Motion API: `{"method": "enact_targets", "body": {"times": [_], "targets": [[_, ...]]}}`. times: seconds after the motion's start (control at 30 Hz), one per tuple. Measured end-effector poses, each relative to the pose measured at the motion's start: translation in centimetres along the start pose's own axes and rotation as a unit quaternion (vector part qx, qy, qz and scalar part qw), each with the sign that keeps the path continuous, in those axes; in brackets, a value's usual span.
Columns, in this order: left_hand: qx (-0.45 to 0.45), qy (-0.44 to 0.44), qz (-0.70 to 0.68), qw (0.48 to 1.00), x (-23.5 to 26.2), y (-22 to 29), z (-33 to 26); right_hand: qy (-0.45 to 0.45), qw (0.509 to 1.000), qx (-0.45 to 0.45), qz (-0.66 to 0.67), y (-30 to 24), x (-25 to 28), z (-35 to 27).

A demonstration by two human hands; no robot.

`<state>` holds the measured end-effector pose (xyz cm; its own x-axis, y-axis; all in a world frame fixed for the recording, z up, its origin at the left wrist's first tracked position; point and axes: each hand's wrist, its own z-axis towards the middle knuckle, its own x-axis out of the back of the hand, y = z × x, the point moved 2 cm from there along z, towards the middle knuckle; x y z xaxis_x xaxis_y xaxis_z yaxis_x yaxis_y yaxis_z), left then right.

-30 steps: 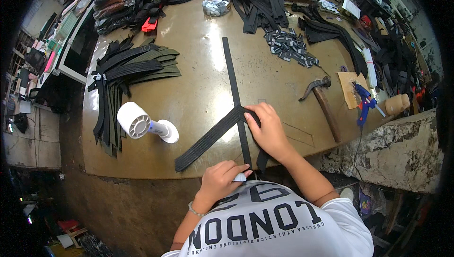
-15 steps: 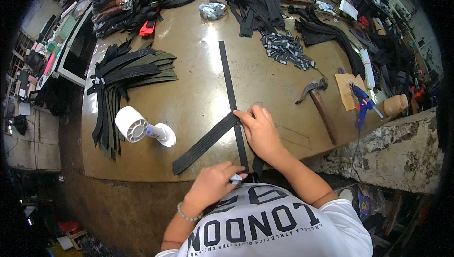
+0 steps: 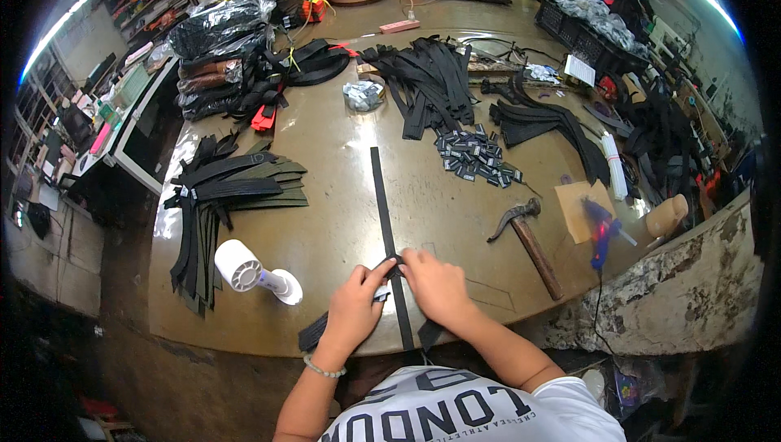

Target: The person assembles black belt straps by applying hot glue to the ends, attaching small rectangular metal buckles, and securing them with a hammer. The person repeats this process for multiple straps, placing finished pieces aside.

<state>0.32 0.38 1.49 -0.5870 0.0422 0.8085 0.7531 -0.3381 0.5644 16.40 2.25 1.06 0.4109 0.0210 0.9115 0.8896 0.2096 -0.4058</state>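
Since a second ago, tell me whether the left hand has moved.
Yes. The left hand went from the table's near edge up onto the long black strap, now beside the right hand, right of the white handheld fan.

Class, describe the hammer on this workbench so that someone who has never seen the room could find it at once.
Start at the big brown workbench and go to its near edge, to the right of the person's right hand. The hammer lies flat there, its wooden handle pointing toward the bench edge. Its neighbour, a blue glue gun, is plastic; only the hammer has a dark metal head.
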Motion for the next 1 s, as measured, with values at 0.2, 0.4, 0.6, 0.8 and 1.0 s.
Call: {"method": "enact_targets", "body": {"times": [0.2,0.4,0.6,0.8,1.0], "targets": [[0.004,-0.044,0.061,0.997,-0.1,0.5,0.1,0.004,0.986,-0.163,-0.035,6.2,5.0,-5.5],[0.0,-0.046,0.063,0.997,0.0,0.4,0.1,0.361,0.845,-0.394,0.005,20.3,10.8,-13.2],[0.03,0.061,-0.033,0.997,-0.6,-0.2,-0.1,0.396,0.867,-0.29,0.079,29.5,11.3,-9.5],[0.017,0.111,-0.057,0.992,-1.3,-1.1,-0.4,0.263,0.933,-0.116,0.217,16.3,14.8,-3.5],[0.004,0.123,-0.055,0.991,-1.4,-1.1,-0.3,-0.01,0.966,0.051,0.253,5.3,9.6,2.0]]}}
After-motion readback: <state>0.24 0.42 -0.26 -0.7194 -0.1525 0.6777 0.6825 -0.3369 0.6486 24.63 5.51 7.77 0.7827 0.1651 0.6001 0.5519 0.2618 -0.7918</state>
